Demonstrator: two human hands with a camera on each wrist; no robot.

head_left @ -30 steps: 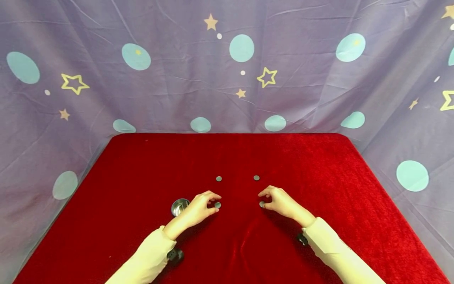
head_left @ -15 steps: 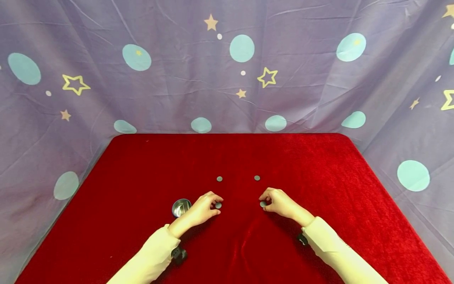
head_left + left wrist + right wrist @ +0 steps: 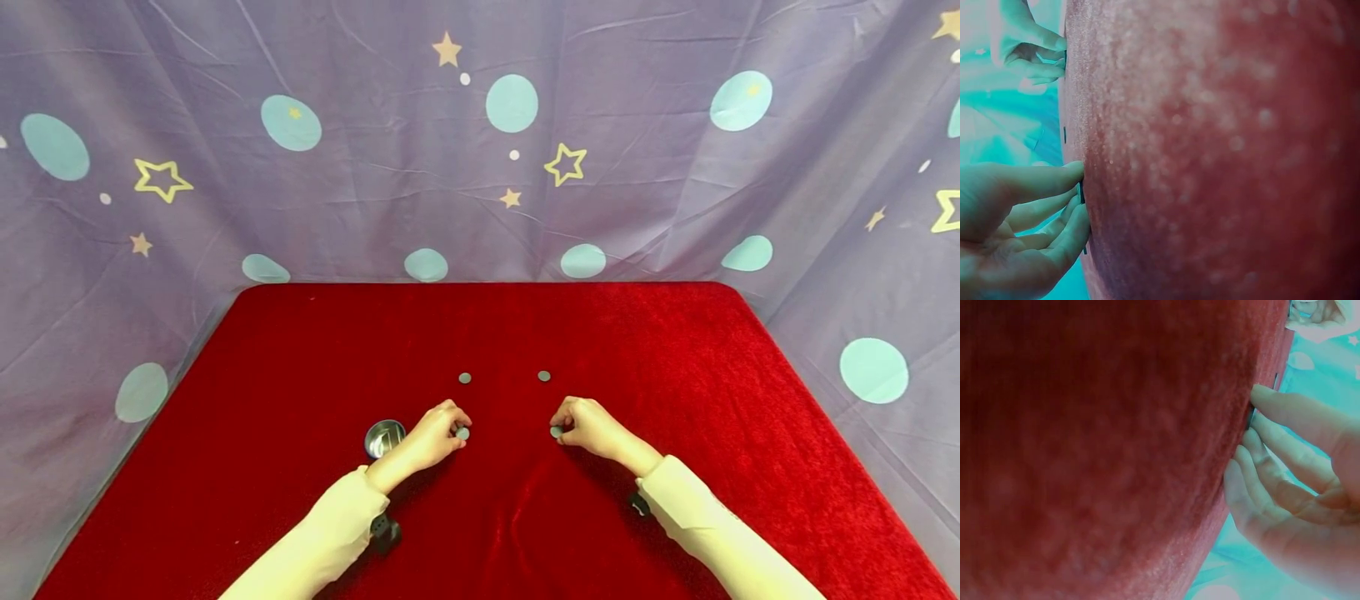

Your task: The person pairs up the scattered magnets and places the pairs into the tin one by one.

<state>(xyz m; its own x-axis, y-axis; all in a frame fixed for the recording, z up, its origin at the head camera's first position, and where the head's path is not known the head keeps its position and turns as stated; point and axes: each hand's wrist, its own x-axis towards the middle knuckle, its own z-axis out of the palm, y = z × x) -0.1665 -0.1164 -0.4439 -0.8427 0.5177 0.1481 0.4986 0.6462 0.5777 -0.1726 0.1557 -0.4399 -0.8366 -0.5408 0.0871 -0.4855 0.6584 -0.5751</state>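
My left hand is low over the red cloth, its thumb and fingertips closed at opposite edges of a small silvery coin-like disc. In the left wrist view the disc shows as a thin dark edge between thumb and fingers. Across from it, my right hand pinches at a matching disc lying on the cloth. The right wrist view has the thumb above that disc and the curled fingertips below it, against the cloth. Two more discs lie flat farther back, one left and one right.
A round shiny metal tin stands just left of my left hand, partly behind the wrist. Red velvety cloth covers the table. A purple patterned curtain hangs behind and along both sides.
Both hands have closed their thumbs and fingers in around the two nearer discs. My left forearm has shifted slightly right. The two farther discs stay in place.
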